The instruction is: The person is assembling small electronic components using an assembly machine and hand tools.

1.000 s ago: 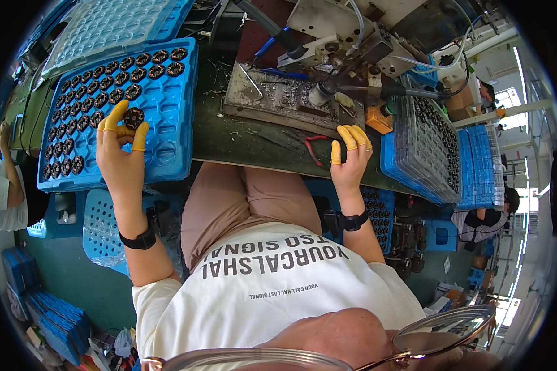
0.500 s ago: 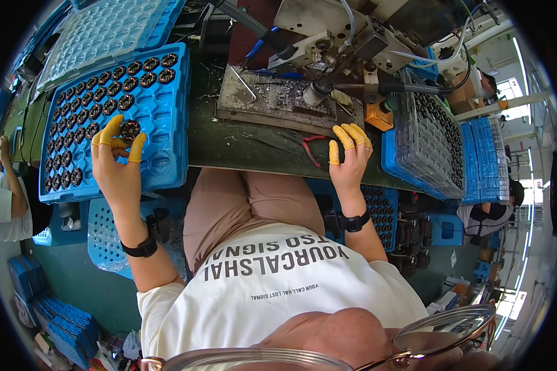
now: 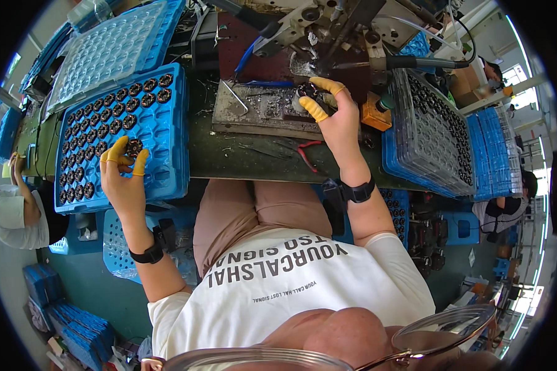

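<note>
My left hand (image 3: 122,185), in yellow finger cots, holds a small round stator (image 3: 133,148), dark with coppery teeth, between thumb and fingers over the blue tray (image 3: 162,133). Rows of similar stators (image 3: 103,130) fill the tray's left and far pockets. My right hand (image 3: 341,120), also in yellow finger cots, reaches to the metal base block (image 3: 254,117) under the machine. Its thumb and fingers close around another dark round stator (image 3: 307,91), partly covered by the fingertips. Metal crumbs lie scattered over the block.
Machine arms and a hose (image 3: 418,62) hang over the block. Red-handled pliers (image 3: 307,156) and a hex key (image 3: 234,99) lie nearby. An orange block (image 3: 375,112) stands right of my hand, before clear-covered trays (image 3: 427,136). A co-worker (image 3: 15,204) sits at far left.
My right hand has moved from the bench's front edge up to the machine and closed on a stator there. My left hand still holds its stator over the tray. The view has shifted slightly.
</note>
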A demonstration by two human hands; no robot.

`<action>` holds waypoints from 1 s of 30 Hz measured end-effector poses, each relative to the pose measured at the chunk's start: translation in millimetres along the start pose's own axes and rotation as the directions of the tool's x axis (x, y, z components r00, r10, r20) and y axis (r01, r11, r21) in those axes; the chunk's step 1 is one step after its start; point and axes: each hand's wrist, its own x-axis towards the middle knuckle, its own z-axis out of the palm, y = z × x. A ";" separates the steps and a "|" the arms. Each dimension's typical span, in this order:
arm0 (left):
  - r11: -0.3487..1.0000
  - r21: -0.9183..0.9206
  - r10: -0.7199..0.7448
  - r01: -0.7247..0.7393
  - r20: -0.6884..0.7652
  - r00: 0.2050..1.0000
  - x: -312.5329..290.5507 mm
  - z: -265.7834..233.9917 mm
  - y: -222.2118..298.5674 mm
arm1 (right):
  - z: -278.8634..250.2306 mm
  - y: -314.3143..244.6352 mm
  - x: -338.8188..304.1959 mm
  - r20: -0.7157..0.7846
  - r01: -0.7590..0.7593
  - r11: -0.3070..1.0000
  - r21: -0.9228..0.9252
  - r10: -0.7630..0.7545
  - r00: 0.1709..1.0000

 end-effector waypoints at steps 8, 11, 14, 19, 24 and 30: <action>0.986 -0.129 0.105 -0.101 0.026 0.994 20.5 0.7 52.5 | -45.1 17.3 -38.5 -0.257 0.052 0.998 -0.034 -0.059 0.965; 0.922 -0.330 0.263 -0.204 0.145 0.954 30.6 37.2 107.7 | -51.8 33.5 -70.2 -0.265 0.072 0.989 -0.126 -0.103 0.959; 0.847 -0.505 0.334 -0.167 0.260 0.906 34.4 88.9 153.3 | -48.4 41.4 -95.7 -0.230 0.076 0.982 -0.175 -0.116 0.966; 0.772 -0.619 0.391 -0.144 0.284 0.876 35.0 145.1 170.4 | -45.0 42.5 -108.2 -0.198 0.088 0.980 -0.178 -0.123 0.972; 0.743 -0.659 0.352 0.114 0.530 0.771 40.5 151.2 176.7 | -44.1 45.3 -105.6 -0.176 0.120 0.975 -0.185 -0.153 0.973; 0.769 -0.639 0.388 -0.018 0.444 0.808 32.5 156.6 175.3 | -42.8 47.0 -106.9 -0.110 0.213 0.944 -0.254 -0.246 0.963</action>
